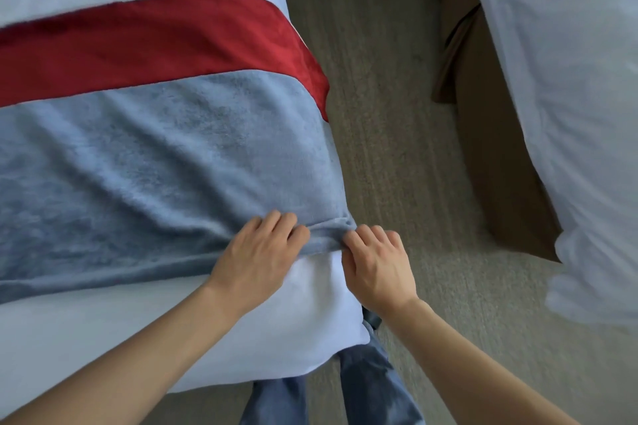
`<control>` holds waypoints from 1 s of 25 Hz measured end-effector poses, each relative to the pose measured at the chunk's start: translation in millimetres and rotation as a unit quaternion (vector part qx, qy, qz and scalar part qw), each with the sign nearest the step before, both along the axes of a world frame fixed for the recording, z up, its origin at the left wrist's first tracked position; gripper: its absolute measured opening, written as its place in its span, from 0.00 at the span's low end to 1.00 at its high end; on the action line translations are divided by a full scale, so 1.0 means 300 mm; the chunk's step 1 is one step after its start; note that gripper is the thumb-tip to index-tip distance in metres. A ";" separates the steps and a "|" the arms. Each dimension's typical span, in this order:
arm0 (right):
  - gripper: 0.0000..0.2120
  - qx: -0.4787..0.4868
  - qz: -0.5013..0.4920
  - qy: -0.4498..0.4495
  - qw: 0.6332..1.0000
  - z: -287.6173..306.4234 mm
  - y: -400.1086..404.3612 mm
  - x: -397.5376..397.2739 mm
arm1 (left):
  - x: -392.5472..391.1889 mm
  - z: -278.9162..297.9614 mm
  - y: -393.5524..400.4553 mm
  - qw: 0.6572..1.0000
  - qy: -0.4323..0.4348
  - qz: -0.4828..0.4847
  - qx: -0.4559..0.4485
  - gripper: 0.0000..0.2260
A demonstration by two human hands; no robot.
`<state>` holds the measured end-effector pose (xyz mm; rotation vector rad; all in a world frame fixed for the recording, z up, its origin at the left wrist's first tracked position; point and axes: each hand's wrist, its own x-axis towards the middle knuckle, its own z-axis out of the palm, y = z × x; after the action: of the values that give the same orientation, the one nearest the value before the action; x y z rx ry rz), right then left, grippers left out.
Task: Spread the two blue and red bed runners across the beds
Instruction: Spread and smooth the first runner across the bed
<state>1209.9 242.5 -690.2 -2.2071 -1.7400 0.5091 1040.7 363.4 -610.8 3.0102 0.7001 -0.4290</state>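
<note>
**Near corner of the runner gets its last tug**

Both hands are down at the bed's edge, working the wide blue-grey fleece bed runner with its red satin band (145, 148), which lies across the white-sheeted bed on the left (103, 331). The left hand (257, 255) has its fingers curled into the nap, pinching a fold of blue fleece. The right hand (376, 264) sits just beside it, fingers clenched round the bunched near corner where the cloth drops over the mattress side. Between the two hands runs a tight little ridge of fabric.

This looks like the smoothing and squaring stage on the first bed: the runner already spans it, red band on the far side, blue on the near side, with soft ripples running toward the hands. The next move likely calls for a pull outward and down to draw that ridge flat and set the near hem parallel to the mattress edge.

Room is easy. A strip of grey carpet (397, 114) separates this bed from the second white bed on the right (569, 97), whose brown skirt (483, 134) hangs loose. No runner shows on that bed, so by my reading half the job remains.
</note>
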 end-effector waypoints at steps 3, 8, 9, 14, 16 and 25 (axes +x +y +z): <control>0.06 -0.064 0.007 0.001 0.998 0.024 -0.036 -0.041 | -0.062 -0.020 -0.042 0.997 -0.002 0.007 -0.079 0.13; 0.18 0.008 -0.037 0.086 0.996 0.124 0.112 -0.204 | -0.125 -0.064 -0.002 0.988 -0.035 0.106 -0.106 0.29; 0.20 0.021 -0.033 0.100 0.994 0.134 0.138 -0.243 | -0.134 -0.083 0.003 0.988 -0.029 0.111 -0.101 0.28; 0.17 -0.031 -0.148 0.123 0.981 0.099 0.183 -0.272 | -0.219 -0.138 0.055 0.988 -0.059 0.104 -0.098 0.30; 0.18 -0.034 -0.162 0.102 0.981 0.106 0.217 -0.299 | -0.272 -0.124 0.085 0.984 -0.076 0.134 -0.093 0.31; 0.27 0.023 0.094 0.012 0.995 0.203 0.516 -0.757 | -0.642 -0.073 0.223 0.952 -0.104 0.286 -0.016 0.27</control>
<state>982.8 397.3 -629.2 -2.0084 -1.9377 0.5297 848.2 430.3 -632.6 2.5857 1.4488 -0.0912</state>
